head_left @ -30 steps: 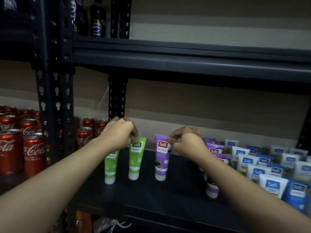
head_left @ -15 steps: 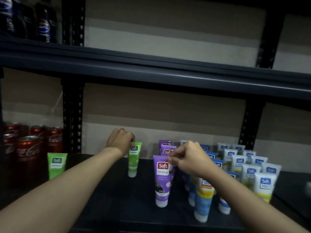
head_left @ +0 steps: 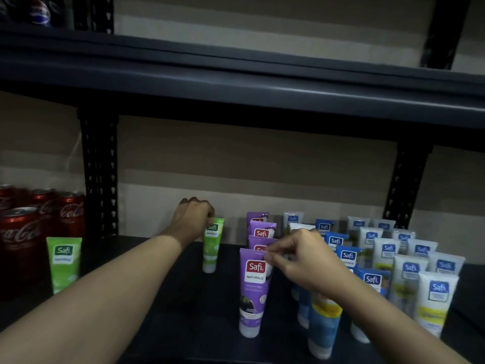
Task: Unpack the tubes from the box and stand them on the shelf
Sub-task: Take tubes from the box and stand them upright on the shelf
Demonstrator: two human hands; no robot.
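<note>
The shelf [head_left: 183, 311] is carrying everything, its dark board running under both hands. Off to the left of the left hand, past the upright post, a block of red cans [head_left: 23, 232] is filling the neighbouring bay. To the right of the right hand, blue and white tubes [head_left: 409, 271] are standing cap-down in tight rows, apparently so that the labels are facing out and each colour is keeping to its own block. Just beyond the right hand, a file of purple tubes [head_left: 262, 229] is lining up front to back.

The right hand [head_left: 301, 258] is pinching the crimped top edge of the nearest purple tube [head_left: 253, 292] between thumb and fingertip, probably steadying it at the head of that file. The left hand [head_left: 193, 222] is reaching deeper, its fingers curling over the top of a green tube [head_left: 211, 248] that is standing on its cap, seemingly to begin a green row. Another green tube [head_left: 64, 261] is standing alone, well to the left of the left forearm. The box is not showing anywhere.
</note>
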